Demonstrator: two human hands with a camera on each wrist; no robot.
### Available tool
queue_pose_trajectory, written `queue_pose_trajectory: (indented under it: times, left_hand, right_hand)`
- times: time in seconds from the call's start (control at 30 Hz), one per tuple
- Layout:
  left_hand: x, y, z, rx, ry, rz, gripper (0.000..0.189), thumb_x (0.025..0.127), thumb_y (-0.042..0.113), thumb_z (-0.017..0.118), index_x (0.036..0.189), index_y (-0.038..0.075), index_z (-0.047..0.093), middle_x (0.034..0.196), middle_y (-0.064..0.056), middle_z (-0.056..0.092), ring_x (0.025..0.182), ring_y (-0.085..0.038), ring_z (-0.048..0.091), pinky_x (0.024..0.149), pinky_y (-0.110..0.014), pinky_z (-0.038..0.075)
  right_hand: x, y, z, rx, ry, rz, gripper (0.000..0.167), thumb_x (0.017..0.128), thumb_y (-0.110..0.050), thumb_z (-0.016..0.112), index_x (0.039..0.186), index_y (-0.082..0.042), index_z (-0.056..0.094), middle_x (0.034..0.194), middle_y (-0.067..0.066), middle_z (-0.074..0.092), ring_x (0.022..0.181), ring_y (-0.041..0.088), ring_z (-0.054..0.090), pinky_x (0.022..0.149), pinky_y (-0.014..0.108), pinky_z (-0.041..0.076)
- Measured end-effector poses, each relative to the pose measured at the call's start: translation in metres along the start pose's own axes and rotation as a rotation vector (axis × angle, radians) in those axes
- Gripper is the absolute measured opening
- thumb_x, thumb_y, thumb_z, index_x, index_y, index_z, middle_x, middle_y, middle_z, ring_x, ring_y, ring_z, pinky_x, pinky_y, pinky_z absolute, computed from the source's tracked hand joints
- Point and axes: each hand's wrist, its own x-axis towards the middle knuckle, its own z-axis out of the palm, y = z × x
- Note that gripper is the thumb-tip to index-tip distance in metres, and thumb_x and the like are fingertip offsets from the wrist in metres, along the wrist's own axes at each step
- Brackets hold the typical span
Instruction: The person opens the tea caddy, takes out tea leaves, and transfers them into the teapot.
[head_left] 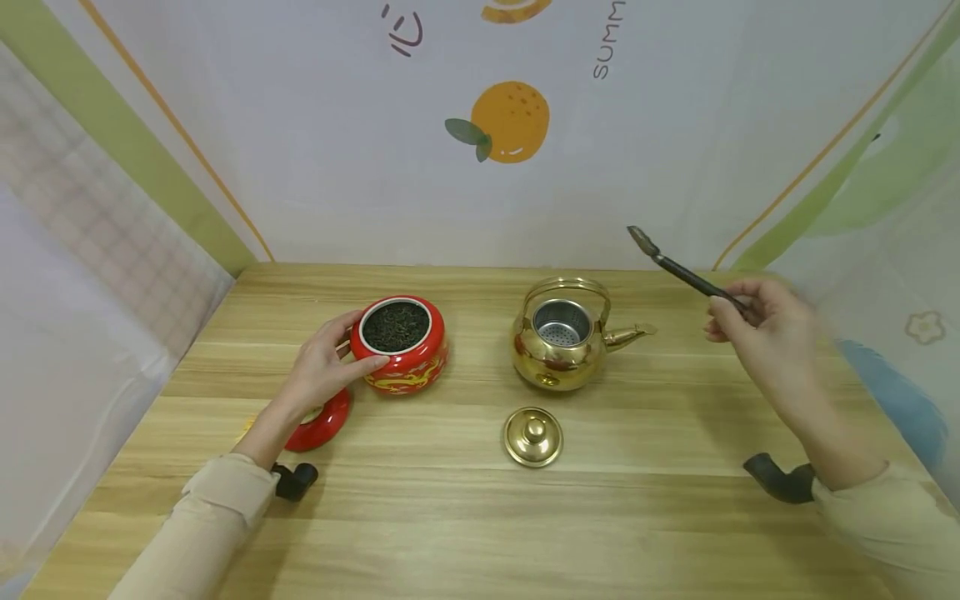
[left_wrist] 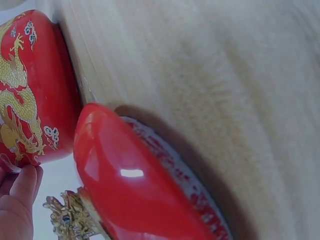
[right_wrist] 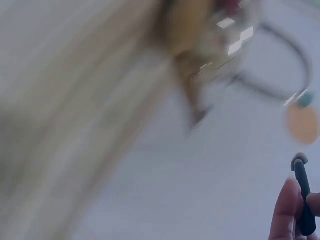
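Note:
A red jar (head_left: 408, 367) with a gold dragon and a white rim stands upright, dark dried tea leaves (head_left: 396, 326) inside it. My left hand (head_left: 324, 362) holds the jar at its left side, the thumb along the front of the rim. To the right, raised above the table, my right hand (head_left: 765, 321) pinches the dark handle of a small tea scoop (head_left: 686, 275); its narrow metal head points up and left. Between the hands stands a golden teapot (head_left: 558, 362), uncovered, with a perforated steel strainer (head_left: 562, 325) in its mouth. The right wrist view is blurred.
The teapot's golden lid (head_left: 533, 437) lies in front of it, knob up. A red jar lid (left_wrist: 135, 175) with a gold figure on top rests near my left wrist, partly hidden in the head view. Black curved pieces (head_left: 780, 479) show by both wrists. A printed cloth (head_left: 337, 167) hangs behind the wooden table.

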Motion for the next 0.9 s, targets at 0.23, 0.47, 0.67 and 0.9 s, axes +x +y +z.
queue_pose_trajectory:
  times: [0.23, 0.47, 0.67, 0.9]
  left_hand:
    - [0.001, -0.001, 0.000, -0.012, 0.003, 0.009, 0.078, 0.081, 0.019, 0.075, 0.143, 0.000, 0.033, 0.141, -0.020, 0.040, 0.130, -0.035, 0.041, 0.102, -0.045, 0.041]
    - [0.001, -0.001, 0.000, -0.012, -0.002, 0.007, 0.079, 0.080, 0.020, 0.075, 0.144, 0.001, 0.033, 0.141, -0.019, 0.040, 0.129, -0.035, 0.042, 0.102, -0.045, 0.041]
    - [0.001, 0.000, -0.001, -0.001, -0.001, -0.001, 0.079, 0.081, 0.023, 0.075, 0.144, 0.001, 0.032, 0.143, -0.020, 0.038, 0.130, -0.036, 0.041, 0.102, -0.046, 0.040]
    - [0.002, -0.001, 0.000, -0.025, -0.001, 0.010, 0.078, 0.080, 0.020, 0.076, 0.143, 0.001, 0.034, 0.142, -0.020, 0.039, 0.129, -0.035, 0.042, 0.102, -0.045, 0.041]
  right_hand:
    - [-0.001, -0.050, 0.064, 0.195, -0.065, -0.156, 0.013, 0.083, 0.013, 0.061, 0.097, 0.014, 0.058, 0.080, -0.001, 0.065, 0.063, 0.003, 0.063, 0.057, 0.019, 0.055]
    - [-0.005, -0.076, 0.120, 0.222, -0.227, -0.235, 0.014, 0.085, 0.007, 0.063, 0.099, 0.008, 0.062, 0.080, 0.016, 0.066, 0.064, 0.012, 0.062, 0.057, 0.022, 0.056]
    - [-0.002, -0.082, 0.161, 0.167, -0.325, -0.280, 0.013, 0.087, 0.001, 0.063, 0.099, 0.005, 0.065, 0.078, 0.013, 0.068, 0.062, 0.021, 0.064, 0.054, 0.020, 0.054]
    - [0.005, -0.082, 0.192, 0.055, -0.391, -0.301, 0.011, 0.088, -0.003, 0.063, 0.097, 0.001, 0.068, 0.075, 0.007, 0.067, 0.063, 0.014, 0.062, 0.053, 0.018, 0.048]
